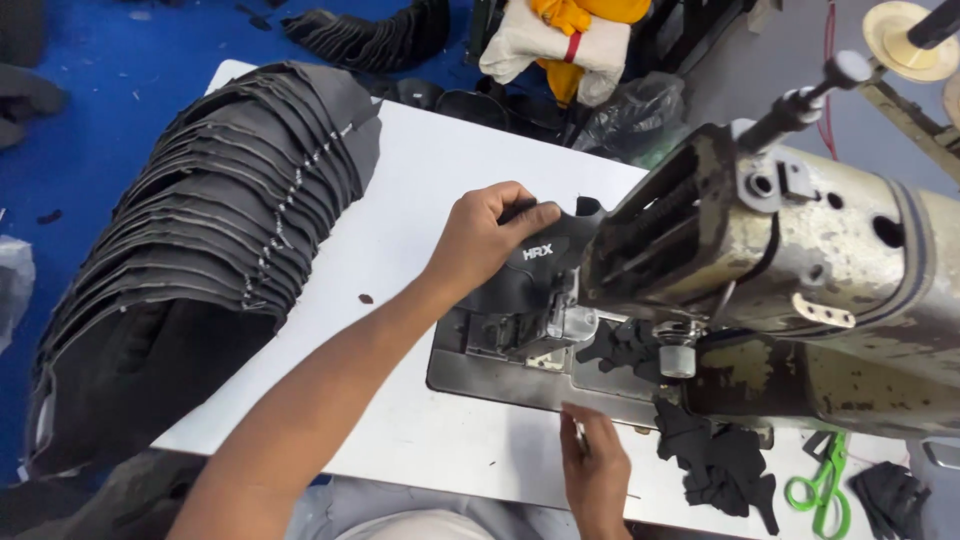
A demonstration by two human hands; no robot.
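Two hands in the head view, both over a white worktop (420, 190). Labels: one white printed logo patch on the dark grey fabric piece (535, 262), facing up, just beside the left thumb; wording not recorded. No other label is legible.

Left hand (487, 240): forearm enters from the lower left and runs diagonally up; wrist bent, fingers curled over the top edge of the fabric piece, thumb pressed on its face, so the grip is closed on it. The fabric piece sits at the needle area of the worn, cream-coloured sewing machine (800, 270), touching the machine head.

Right hand (594, 468): low at the frame's bottom edge, fingers pointing up toward the grey machine bed plate (480, 375), fingertips pinched on something thin and pale. What it is cannot be made out.

Surroundings: tall fanned stack of dark cut pieces (230, 220) on the left of the worktop, well apart from the hands. Black fabric scraps (720, 460) lie beside the right hand; green-handled scissors (822, 490) near them.

Hidden: needle and presser foot are largely masked by the fabric piece and machine head; the machine is cut off at the right edge.
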